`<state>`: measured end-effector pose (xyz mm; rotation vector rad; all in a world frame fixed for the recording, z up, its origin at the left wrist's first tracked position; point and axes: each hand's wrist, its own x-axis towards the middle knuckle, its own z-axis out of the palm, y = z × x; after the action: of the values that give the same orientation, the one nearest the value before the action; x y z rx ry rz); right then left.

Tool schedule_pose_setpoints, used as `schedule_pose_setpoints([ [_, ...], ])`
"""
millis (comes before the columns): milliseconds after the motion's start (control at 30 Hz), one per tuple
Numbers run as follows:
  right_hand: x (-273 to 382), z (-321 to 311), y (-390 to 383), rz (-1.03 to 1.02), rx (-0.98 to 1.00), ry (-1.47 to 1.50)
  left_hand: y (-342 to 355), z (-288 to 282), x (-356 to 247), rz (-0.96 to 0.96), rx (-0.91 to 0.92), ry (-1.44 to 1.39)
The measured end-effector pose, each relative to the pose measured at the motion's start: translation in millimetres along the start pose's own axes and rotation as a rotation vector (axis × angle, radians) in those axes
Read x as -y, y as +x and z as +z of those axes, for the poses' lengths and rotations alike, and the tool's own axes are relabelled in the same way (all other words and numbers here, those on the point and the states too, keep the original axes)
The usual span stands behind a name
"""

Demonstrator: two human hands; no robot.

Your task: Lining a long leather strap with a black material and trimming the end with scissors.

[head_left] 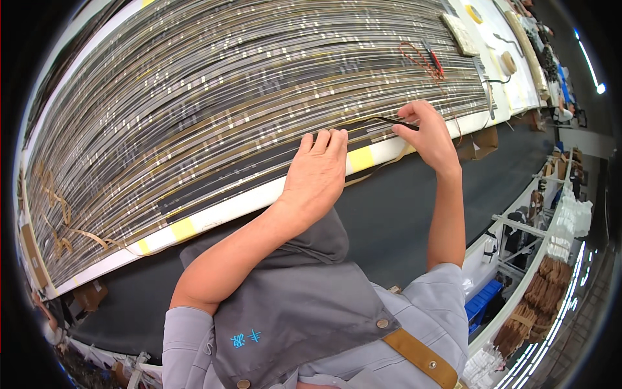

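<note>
My left hand (316,170) lies flat, palm down, near the front edge of a table spread with long, narrow striped strips (214,97) in grey, brown and black. Its fingers are side by side and rest on the strips. Between thumb and fingers, my right hand (431,136) is closed on slim black tweezers (396,122). Their tips point left and touch or hover over the strips, just right of my left hand; I cannot tell which. A thin tan strand (382,166) hangs at the table edge below the right hand.
The white table edge (243,192) carries yellow patches. Toward the far right lie a red-handled tool (435,61), a beige block (460,34) and a tape roll (508,62). Loose tan ribbons (65,201) lie left. Shelving with a blue crate (483,303) stands behind, right.
</note>
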<state>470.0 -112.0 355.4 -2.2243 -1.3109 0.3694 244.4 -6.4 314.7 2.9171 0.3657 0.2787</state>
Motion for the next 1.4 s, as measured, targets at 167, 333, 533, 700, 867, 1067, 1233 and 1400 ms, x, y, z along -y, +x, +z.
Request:
schedule_pose_setpoints([
  [167,10.2,-9.5,-18.9,0.121,0.031,-0.069,1.5,0.7,-1.9,-0.017,-0.001,0.005],
  [333,4.7,-7.8,-26.7,0.147,-0.065,-0.073,2.6,-1.4,-2.8,-0.022,0.036,0.005],
  [533,-12.7,15.0,-21.6,0.199,-0.240,-0.070,4.7,-1.1,-5.9,-0.025,0.037,0.003],
  [700,-29.3,6.7,-26.1,0.267,-0.181,-0.124,4.1,0.4,-7.3,-0.041,0.044,-0.013],
  [867,-61.2,-24.1,-37.0,0.362,-0.309,-0.200,3.3,-2.3,-6.5,-0.042,0.015,-0.017],
  [1067,-141.3,-58.2,-48.0,0.508,-0.391,-0.354,3.5,-1.0,-6.6,-0.050,0.025,-0.028],
  [1233,-147.1,-76.6,-50.6,0.591,-0.388,-0.428,4.4,-1.9,-7.1,-0.044,0.039,-0.002],
  [1400,-23.4,-44.7,-25.8,0.006,-0.126,-0.038,3.1,-3.7,-7.5,-0.052,0.039,-0.020],
])
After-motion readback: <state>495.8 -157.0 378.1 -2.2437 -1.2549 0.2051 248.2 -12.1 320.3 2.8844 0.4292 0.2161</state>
